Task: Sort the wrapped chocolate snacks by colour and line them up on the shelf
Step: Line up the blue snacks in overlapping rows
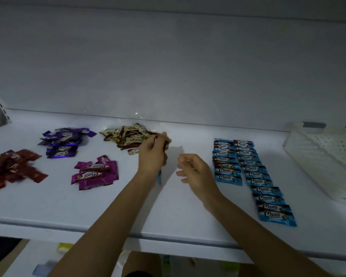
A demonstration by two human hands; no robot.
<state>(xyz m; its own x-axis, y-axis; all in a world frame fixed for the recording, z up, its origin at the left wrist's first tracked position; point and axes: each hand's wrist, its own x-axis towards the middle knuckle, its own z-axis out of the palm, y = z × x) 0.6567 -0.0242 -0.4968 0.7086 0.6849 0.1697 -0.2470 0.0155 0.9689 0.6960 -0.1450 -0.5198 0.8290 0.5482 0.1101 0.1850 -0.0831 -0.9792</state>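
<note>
A person's view looks down at a white shelf with wrapped chocolate snacks sorted by colour across it. At the far left lies a loose red pile. Behind it and to its right sits a dark purple pile, and in front of that a magenta pile with "Choco" printed on the wrappers. Near the back middle of the shelf is a gold pile. To the right, blue snacks lie flat in two neat lines running from back to front: a shorter left row and a longer right row that reaches close to the shelf's front edge, the packets overlapping like tiles. A white perforated basket stands at the far right, apart from the blue rows. Both bare forearms reach in from below. The left hand is at the right edge of the gold pile, its fingers curled round a small bunch of wrappers; these are blurred and dark, and a blue end pokes out below the wrist. The right hand hovers over bare shelf between the left hand and the blue rows, its fingers loosely curled, with nothing visible in it. Below the shelf's front edge, blurred coloured items show on a lower level.
</note>
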